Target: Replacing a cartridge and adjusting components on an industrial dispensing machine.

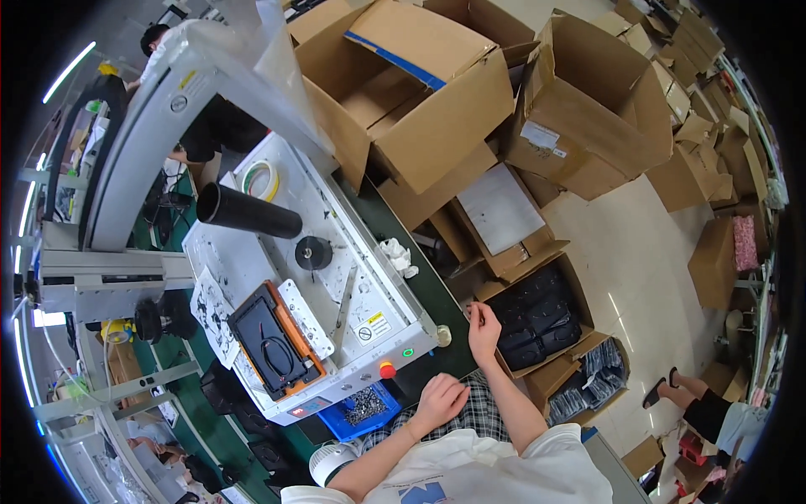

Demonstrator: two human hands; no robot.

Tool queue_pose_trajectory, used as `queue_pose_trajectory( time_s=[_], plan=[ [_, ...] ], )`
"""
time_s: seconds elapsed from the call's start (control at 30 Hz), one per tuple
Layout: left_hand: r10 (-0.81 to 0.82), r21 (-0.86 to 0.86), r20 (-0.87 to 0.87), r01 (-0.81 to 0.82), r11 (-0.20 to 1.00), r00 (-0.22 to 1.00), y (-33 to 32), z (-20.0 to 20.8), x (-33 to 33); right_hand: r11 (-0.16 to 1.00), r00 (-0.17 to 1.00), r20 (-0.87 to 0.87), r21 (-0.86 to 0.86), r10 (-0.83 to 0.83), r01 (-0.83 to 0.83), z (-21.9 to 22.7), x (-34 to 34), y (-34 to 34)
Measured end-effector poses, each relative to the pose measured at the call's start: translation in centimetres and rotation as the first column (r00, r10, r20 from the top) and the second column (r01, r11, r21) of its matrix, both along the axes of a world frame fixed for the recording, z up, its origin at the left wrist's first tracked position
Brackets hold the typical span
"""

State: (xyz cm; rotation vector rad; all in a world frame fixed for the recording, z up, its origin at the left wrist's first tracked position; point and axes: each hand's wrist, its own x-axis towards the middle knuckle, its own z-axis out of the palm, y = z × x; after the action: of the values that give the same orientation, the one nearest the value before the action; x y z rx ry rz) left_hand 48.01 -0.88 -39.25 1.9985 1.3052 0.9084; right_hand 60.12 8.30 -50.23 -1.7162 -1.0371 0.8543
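My left hand point(440, 401) is above my lap, near the bench's front edge, its fingers curled inward and its palm hidden. Farther right and forward, my right hand point(484, 334) is raised beside an open carton of black parts point(537, 315), fingers bent and drawn together. Whatever either hand may hold is hidden or too small to make out. Left of my hands stands a light grey machine point(382, 323) with a red knob point(387, 370). On its bed lies an orange and black fixture point(273, 340) with a thin black cable coiled on it.
The machine bed also carries a black tube point(249, 212), a black round weight point(313, 253) and a tape roll point(260, 181). A blue bin of small metal parts point(363, 406) sits below. Large cartons point(588, 105) crowd the far side; another carton point(588, 386) holds bagged pieces. People stand at the edges.
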Motion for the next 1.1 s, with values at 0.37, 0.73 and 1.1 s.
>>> queue_pose_trajectory(
  time_s=[0.37, 0.73, 1.1],
  plan=[
    [-0.207, -0.21, -0.779, 0.065, 0.976, 0.592, 21.6, -7.1, 3.0, 0.967, 0.811, -0.574, -0.252, -0.113, -0.044, -3.7, 1.3, 2.2],
    [-0.631, -0.568, -0.691, 0.273, 0.776, 0.353, 29.1, -9.1, -2.2, 0.864, 0.992, 0.106, 0.49, 0.076, -0.118, 6.3, 10.2, 38.3],
    [-0.649, -0.587, -0.565, 0.304, 0.75, 0.51, 30.1, -8.9, -1.5, 0.881, 0.769, 0.616, 0.251, 0.174, -0.401, 10.2, 15.8, 64.2]
  ],
)
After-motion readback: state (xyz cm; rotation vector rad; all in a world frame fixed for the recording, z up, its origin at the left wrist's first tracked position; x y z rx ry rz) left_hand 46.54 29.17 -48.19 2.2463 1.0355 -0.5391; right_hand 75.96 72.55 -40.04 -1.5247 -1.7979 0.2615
